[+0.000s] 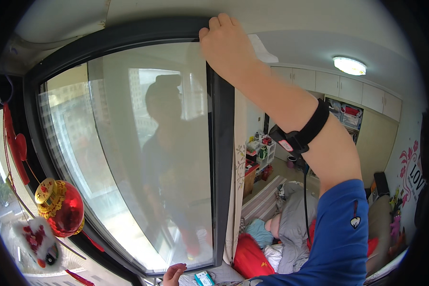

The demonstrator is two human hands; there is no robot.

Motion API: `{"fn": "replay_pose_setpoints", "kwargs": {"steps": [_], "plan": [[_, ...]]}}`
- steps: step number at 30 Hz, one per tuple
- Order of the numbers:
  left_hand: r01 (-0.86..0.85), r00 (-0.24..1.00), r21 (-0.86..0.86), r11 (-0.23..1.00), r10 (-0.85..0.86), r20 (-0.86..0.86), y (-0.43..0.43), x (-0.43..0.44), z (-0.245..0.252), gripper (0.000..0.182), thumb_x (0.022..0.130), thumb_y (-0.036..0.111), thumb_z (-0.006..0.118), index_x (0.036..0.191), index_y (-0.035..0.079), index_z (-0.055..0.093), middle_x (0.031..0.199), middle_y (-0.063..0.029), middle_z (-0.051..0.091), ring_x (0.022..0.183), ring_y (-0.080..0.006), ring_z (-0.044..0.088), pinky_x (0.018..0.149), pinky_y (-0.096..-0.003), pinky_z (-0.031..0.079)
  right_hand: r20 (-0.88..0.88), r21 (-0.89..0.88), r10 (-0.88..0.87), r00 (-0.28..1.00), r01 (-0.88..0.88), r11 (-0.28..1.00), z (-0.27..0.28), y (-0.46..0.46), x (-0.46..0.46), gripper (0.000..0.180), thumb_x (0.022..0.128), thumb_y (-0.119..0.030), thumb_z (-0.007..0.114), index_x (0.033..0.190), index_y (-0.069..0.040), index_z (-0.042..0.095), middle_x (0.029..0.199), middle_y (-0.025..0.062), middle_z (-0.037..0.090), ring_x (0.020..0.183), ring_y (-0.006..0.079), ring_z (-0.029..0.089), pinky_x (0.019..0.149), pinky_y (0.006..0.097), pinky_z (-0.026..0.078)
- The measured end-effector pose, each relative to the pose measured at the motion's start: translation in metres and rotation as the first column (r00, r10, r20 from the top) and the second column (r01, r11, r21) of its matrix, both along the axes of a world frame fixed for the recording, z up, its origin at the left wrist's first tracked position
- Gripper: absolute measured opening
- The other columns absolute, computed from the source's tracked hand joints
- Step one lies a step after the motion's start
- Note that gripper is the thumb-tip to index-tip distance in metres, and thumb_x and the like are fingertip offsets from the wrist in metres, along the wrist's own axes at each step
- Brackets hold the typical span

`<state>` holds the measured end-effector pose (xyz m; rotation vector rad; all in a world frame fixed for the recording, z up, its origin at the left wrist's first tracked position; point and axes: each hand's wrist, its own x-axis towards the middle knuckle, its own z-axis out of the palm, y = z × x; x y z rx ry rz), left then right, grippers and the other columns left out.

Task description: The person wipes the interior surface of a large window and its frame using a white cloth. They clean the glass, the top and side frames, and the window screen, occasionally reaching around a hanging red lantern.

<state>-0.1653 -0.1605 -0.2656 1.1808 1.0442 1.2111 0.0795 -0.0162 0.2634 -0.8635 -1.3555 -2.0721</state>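
A dark-framed window sash (224,171) with a large glass pane (121,153) stands swung inward before me. My right hand (228,39) reaches up to its top corner, fingers curled over the frame's upper edge. Behind that wrist shows a white sheet-like piece (262,48); whether the hand holds it cannot be told. Low in the picture, my left hand (173,274) is partly cut off near the sash's bottom edge. Its fingers are slightly bent and apart, with nothing visible in them. A person's reflection shows in the glass.
A red-and-gold lantern ornament (64,207) and a furry white pendant (39,246) hang at the left. A curtain (238,171) borders the sash. Beyond are a grey blanket (296,221), red bedding (252,255) and white shelves (270,153). A teal-and-white packet (203,279) lies below.
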Motion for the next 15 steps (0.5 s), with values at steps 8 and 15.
{"fn": "replay_pose_setpoints", "kwargs": {"steps": [8, 15], "plan": [[0.002, 1.000, 0.021, 1.000, -0.003, 0.020, -0.006, -0.026, -0.010, 0.031, 0.092, 0.019, 0.054, 0.116, 0.000, 0.058, 0.109, -0.0093, 0.062, 0.101, -0.0173, 0.057, 0.086, -0.0290, 0.044, 0.005, -0.092, -0.051, 0.999, 0.051, 0.994, -0.002, -0.016, -0.005, 0.014, 0.068, -0.005, 0.059, 0.081, -0.001, 0.063, 0.078, 0.0091, 0.055, 0.085, 0.0226, 0.051, 0.076, 0.0303, 0.043], [0.038, 0.996, -0.009, 0.999, -0.037, 0.087, -0.008, -0.046, -0.019, 0.032, 0.093, 0.020, 0.052, 0.118, 0.001, 0.056, 0.115, -0.0100, 0.061, 0.106, -0.0187, 0.056, 0.083, -0.0283, 0.046, -0.122, -0.145, -0.046, 0.992, 0.028, 0.989, -0.039, -0.017, -0.020, 0.020, 0.070, -0.005, 0.056, 0.088, 0.002, 0.061, 0.080, 0.0099, 0.054, 0.083, 0.0217, 0.049, 0.076, 0.0303, 0.042]]}}
